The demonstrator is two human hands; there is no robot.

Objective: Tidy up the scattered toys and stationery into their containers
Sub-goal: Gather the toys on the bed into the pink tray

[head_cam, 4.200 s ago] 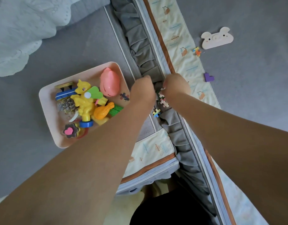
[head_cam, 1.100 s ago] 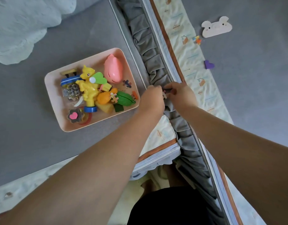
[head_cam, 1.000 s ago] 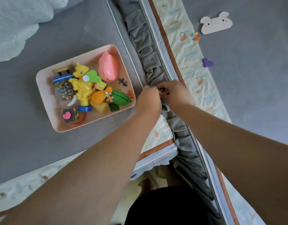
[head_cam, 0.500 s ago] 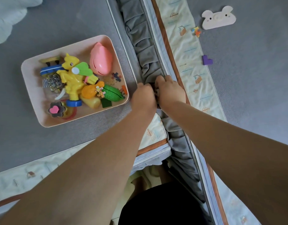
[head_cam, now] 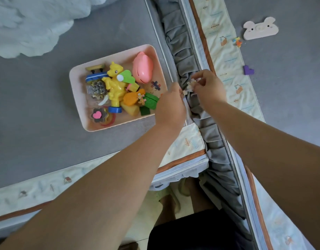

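Note:
A pink tray (head_cam: 78, 98) on the grey mattress holds a yellow toy figure (head_cam: 115, 85), a pink toy (head_cam: 143, 67), an orange toy, green blocks, a flower with a pink heart and some puzzle pieces. My right hand (head_cam: 208, 87) pinches small pale puzzle pieces (head_cam: 191, 83) over the grey ruffled gap between the two mattresses. My left hand (head_cam: 171, 107) is just left of it, by the tray's right rim, its fingers curled; motion blur hides whether it holds anything. A purple piece (head_cam: 248, 70) and a small colourful piece (head_cam: 237, 41) lie on the right mattress.
A white pig-shaped plaque (head_cam: 260, 29) lies at the far right. A pale blanket (head_cam: 29, 29) covers the top left. The grey ruffled fabric gap (head_cam: 182, 51) runs diagonally between the mattresses. My legs and the floor show at the bottom middle.
My right hand has lifted out of the ruffled gap with pale puzzle pieces pinched in its fingers. My left hand has shifted slightly toward the tray.

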